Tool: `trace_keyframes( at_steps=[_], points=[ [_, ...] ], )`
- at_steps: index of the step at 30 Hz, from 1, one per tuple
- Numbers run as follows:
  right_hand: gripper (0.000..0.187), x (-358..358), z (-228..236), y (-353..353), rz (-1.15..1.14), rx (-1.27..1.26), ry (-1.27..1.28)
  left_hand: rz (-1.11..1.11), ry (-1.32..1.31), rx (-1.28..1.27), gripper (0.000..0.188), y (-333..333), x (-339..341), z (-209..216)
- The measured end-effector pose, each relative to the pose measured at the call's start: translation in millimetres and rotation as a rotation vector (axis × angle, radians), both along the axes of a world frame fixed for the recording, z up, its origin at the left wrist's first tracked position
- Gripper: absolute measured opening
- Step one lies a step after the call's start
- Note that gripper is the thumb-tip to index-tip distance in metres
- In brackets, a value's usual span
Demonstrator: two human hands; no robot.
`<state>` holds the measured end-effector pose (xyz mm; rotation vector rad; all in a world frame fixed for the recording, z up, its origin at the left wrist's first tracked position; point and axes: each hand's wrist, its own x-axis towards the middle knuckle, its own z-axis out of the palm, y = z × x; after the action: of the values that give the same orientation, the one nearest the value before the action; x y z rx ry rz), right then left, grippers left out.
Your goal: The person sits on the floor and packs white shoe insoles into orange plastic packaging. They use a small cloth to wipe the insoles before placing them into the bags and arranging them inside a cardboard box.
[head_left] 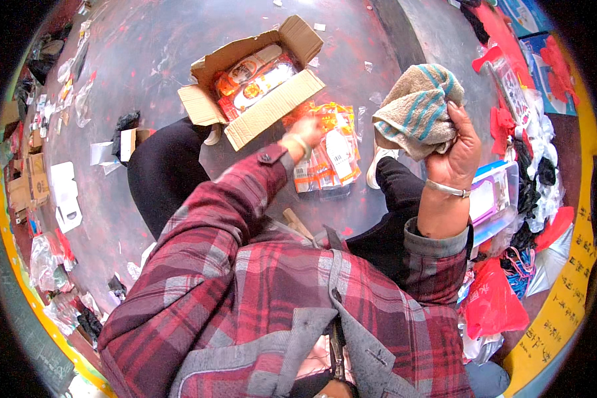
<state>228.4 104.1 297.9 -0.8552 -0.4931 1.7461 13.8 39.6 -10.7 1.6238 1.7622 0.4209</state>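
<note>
A striped cloth (416, 111) is held up by the right hand (459, 149), fingers clamped on it; orange packets (335, 154) beside the carton (275, 111) are overlapped by the left hand (306, 129), whose grip cannot be told

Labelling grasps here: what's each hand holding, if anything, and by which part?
Right hand: a striped cloth, bunched, held by its lower right side. Left hand: at the orange packets; too blurred to tell whether it grips one.

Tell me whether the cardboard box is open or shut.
Open: the cardboard box has its flaps spread outward, and orange-and-white packets show inside.
</note>
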Motion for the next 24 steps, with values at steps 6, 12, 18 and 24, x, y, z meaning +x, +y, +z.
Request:
trace_keyframes(
  at_steps=[6, 12, 18, 24],
  points=[
    [0.032, 15, -1, -11, 0.069, -0.013, 0.038, 0.462, -0.067, -0.780, 0.036, -95, 14, -70],
    [0.034, 9, 18, -17, 0.061, -0.064, 0.040, 0.667, -0.258, -0.826, 0.046, -112, 12, -170],
    [0.030, 5, 25, -14, 0.077, -0.066, 0.078, 1.108, -0.617, -0.862, 0.038, -109, 39, -210],
    [0.032, 6, 24, -16, 0.078, -0.059, 0.096, 1.081, -0.513, -0.689, 0.029, -72, 54, -138]
  ],
)
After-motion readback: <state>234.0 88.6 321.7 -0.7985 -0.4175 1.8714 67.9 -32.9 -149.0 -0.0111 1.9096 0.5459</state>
